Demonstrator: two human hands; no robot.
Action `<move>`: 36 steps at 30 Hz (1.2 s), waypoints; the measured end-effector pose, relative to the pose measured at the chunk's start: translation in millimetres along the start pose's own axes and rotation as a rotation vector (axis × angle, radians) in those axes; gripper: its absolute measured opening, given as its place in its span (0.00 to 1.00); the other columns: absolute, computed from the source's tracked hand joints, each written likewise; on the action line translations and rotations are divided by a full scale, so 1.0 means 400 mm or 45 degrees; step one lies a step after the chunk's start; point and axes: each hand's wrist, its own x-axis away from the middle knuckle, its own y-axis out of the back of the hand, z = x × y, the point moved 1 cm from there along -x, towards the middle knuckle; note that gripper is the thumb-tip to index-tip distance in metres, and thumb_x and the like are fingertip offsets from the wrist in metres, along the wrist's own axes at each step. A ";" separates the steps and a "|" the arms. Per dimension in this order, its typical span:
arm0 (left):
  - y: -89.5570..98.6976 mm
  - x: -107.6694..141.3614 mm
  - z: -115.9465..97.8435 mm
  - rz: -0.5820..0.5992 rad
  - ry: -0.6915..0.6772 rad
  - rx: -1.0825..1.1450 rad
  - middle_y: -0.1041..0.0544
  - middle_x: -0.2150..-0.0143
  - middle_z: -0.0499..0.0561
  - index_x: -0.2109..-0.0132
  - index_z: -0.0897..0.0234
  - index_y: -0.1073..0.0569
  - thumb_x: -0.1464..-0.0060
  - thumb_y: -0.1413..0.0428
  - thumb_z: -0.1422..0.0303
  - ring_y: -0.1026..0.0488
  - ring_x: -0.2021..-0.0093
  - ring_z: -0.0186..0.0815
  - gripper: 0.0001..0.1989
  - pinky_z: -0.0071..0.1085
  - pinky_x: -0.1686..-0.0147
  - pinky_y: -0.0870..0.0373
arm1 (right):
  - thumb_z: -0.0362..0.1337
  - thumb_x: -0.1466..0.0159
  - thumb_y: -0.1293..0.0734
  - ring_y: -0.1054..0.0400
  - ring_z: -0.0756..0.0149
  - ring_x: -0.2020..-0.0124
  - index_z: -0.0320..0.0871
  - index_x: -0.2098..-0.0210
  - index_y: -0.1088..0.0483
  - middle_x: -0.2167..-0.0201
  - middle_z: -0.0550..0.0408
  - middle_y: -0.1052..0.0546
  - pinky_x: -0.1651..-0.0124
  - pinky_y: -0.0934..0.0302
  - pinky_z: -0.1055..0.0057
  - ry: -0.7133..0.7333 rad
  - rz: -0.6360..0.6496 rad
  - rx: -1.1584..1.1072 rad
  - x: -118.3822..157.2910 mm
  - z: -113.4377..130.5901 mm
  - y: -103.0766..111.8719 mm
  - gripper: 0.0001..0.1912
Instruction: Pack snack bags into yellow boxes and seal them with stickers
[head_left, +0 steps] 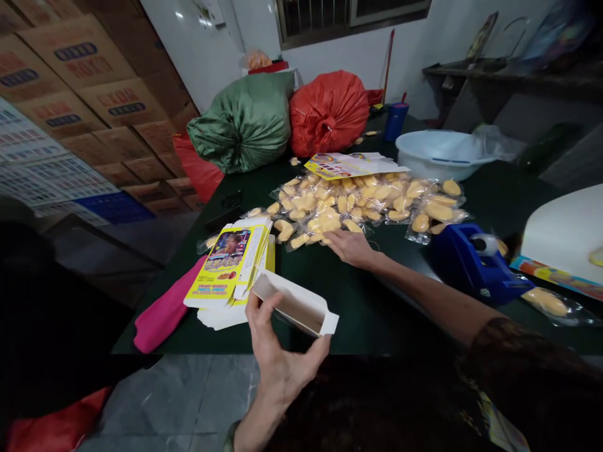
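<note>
Cardboard box (296,306), opened and empty, sat clamped in the left hand (276,351) above the table edge (377,326). The right hand (351,247), fingers spread, rested on the snack packets (325,221); filling seemed underway, so closing on one packet looked next.

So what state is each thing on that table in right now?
Small carton: opened up, end flaps open, held in the left hand.
Right hand: open, flat on the snack packets.
Snack packets: look sealed, in a loose pile.
Flat cartons: unfolded, stacked.
Green sack: full, tied shut.
Red sack: full, tied shut.
Tape dispenser: loaded with a roll.
</note>
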 end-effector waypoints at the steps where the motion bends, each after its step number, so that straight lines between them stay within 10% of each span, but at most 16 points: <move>1: -0.008 -0.012 -0.002 0.018 0.000 -0.013 0.39 0.43 0.62 0.45 0.60 0.40 0.61 0.35 0.63 0.38 0.41 0.51 0.35 0.48 0.47 0.35 | 0.37 0.34 0.42 0.31 0.55 0.57 0.38 0.50 0.31 0.59 0.42 0.25 0.56 0.41 0.64 -0.035 -0.025 -0.020 -0.005 -0.011 0.020 0.17; 10: -0.153 -0.108 -0.021 0.135 -0.094 -0.104 0.38 0.42 0.65 0.45 0.62 0.40 0.65 0.34 0.57 0.36 0.43 0.55 0.40 0.48 0.53 0.35 | 0.53 0.45 0.33 0.33 0.69 0.78 0.42 0.69 0.32 0.76 0.57 0.28 0.76 0.40 0.72 -0.119 -0.200 -1.165 0.100 -0.013 0.358 0.19; 15: -0.193 -0.118 -0.050 0.203 -0.137 -0.101 0.36 0.42 0.65 0.50 0.62 0.38 0.70 0.31 0.59 0.33 0.48 0.55 0.39 0.45 0.57 0.36 | 0.50 0.46 0.32 0.41 0.73 0.81 0.42 0.76 0.31 0.83 0.59 0.33 0.78 0.50 0.75 -0.049 0.043 -0.700 0.157 0.078 0.462 0.16; 24: -0.203 -0.085 -0.104 0.225 -0.210 0.052 0.37 0.42 0.63 0.50 0.60 0.39 0.68 0.32 0.62 0.34 0.46 0.55 0.38 0.46 0.56 0.37 | 0.36 0.42 0.34 0.44 0.72 0.78 0.41 0.75 0.28 0.78 0.54 0.31 0.74 0.57 0.72 0.184 0.316 0.536 0.129 0.211 0.417 0.07; 30: -0.191 -0.067 -0.063 0.077 0.051 0.119 0.37 0.43 0.64 0.49 0.61 0.40 0.70 0.31 0.58 0.33 0.46 0.55 0.40 0.49 0.55 0.34 | 0.39 0.45 0.30 0.34 0.63 0.65 0.42 0.48 0.33 0.58 0.47 0.31 0.67 0.43 0.71 0.280 0.085 0.331 0.133 0.268 0.374 0.26; 36: -0.151 -0.052 -0.035 -0.051 0.045 0.102 0.38 0.42 0.64 0.48 0.61 0.40 0.68 0.33 0.59 0.35 0.43 0.55 0.39 0.49 0.54 0.33 | 0.24 0.45 0.38 0.34 0.64 0.69 0.39 0.64 0.28 0.69 0.50 0.27 0.66 0.42 0.69 0.536 0.253 0.269 0.193 0.301 0.322 0.12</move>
